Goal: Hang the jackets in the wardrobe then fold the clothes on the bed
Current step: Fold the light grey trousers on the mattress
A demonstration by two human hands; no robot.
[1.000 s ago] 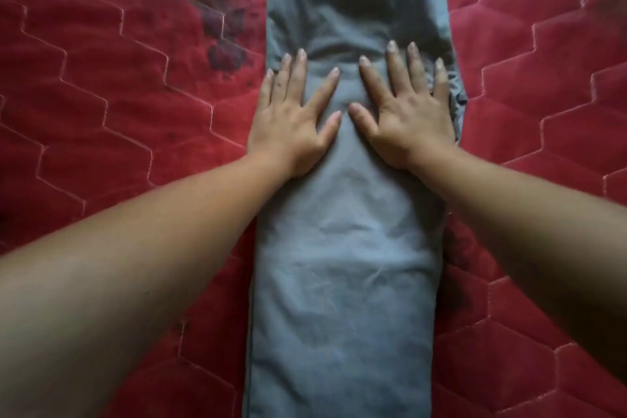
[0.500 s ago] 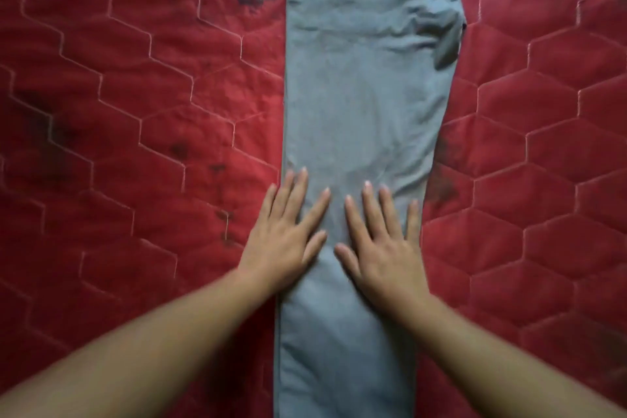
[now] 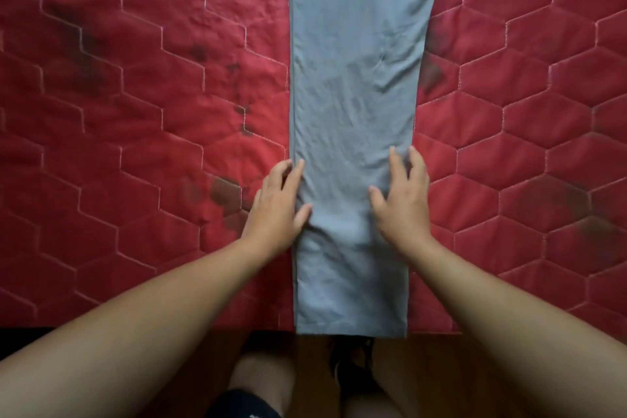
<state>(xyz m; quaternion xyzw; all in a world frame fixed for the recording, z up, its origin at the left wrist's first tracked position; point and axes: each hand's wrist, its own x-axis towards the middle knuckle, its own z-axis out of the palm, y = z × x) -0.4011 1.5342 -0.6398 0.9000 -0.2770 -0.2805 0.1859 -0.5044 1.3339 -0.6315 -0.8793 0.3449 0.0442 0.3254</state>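
Here the grey trousers (image 3: 353, 95) lie lengthwise on the bed (image 3: 135, 112), a long narrow strip that runs from the near edge of the red quilted cover up and out of the top of the view, apparently already laid leg over leg. The hem (image 3: 351, 326) sits flush with the bed's near edge, just above the wooden floor (image 3: 458, 377). The left hand (image 3: 276, 207) rests flat at the strip's left border, its fingers (image 3: 297, 175) straight and together along the seam, thumb on the cloth; it grips nothing. The right hand (image 3: 402, 204) lies on the right border with fingers spread and loosely extended, likewise holding nothing, though motion blur hides whether its tips press down or hover just off the fabric. The cloth looks thin, soft and light — fine creases run across it and it drapes to the quilting beneath, so it should bend anywhere and keep no shape of its own. It seems likely to slide little on the textured cover, yet its layers could shift against each other if only the top one is picked up. For the next fold the sensible hold, as I judge it, is at the two hem corners, pinching through all the layers at once, then carrying that end up towards the far part of the strip. Lifted from the middle, it would sag and lose its straight edges.
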